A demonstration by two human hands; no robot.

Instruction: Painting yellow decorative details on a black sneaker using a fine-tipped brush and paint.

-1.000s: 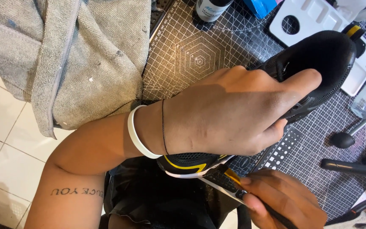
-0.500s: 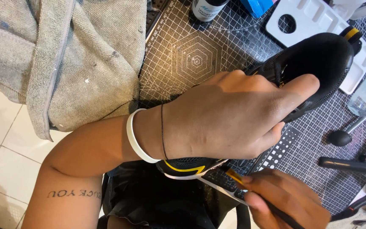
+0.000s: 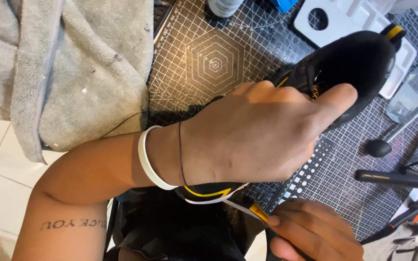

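A black shoe with yellow and white trim lies tilted over a dark cutting mat. My left hand is wrapped over the shoe's middle and grips it, thumb up by the opening. A white band sits on that wrist. The toe end sticks out below my hand. My right hand, at the bottom edge, holds a thin tool with a yellow collar whose pale tip touches the sole edge near the toe.
A grey towel covers the left of the table. A white plastic tray, a clear bottle, a dark bottle, a black rubber blower and black tripod legs surround the shoe. Pale floor tiles show lower left.
The view has shifted slightly; both hands keep their grip, and the tool tip stays at the sole edge.
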